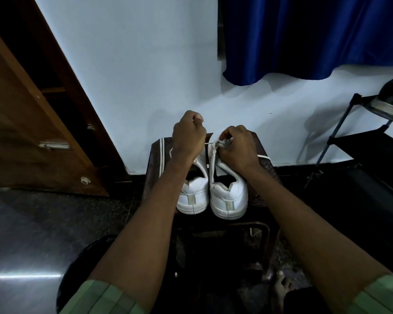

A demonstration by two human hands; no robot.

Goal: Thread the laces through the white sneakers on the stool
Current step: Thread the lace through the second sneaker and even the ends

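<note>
Sneakers: 2, white, side by side on a dark stool, heels toward the camera, sides touching or nearly so. Left sneaker partly hidden under the left forearm; right sneaker under both hands at its lace area.

Lace: white, stretched taut between the 2 hands across the right sneaker's upper; a loose length trails off behind the right hand over the stool's right edge.

Left hand: fingers curled, pinching the lace and raised above the shoes.

Right hand: fingertips pinching the lace at the right sneaker's eyelets.

Strip: white with dark stripes, lying on the stool's left edge.

Surroundings: pale wall, blue curtain, wooden door, black rack, green sleeves.
</note>
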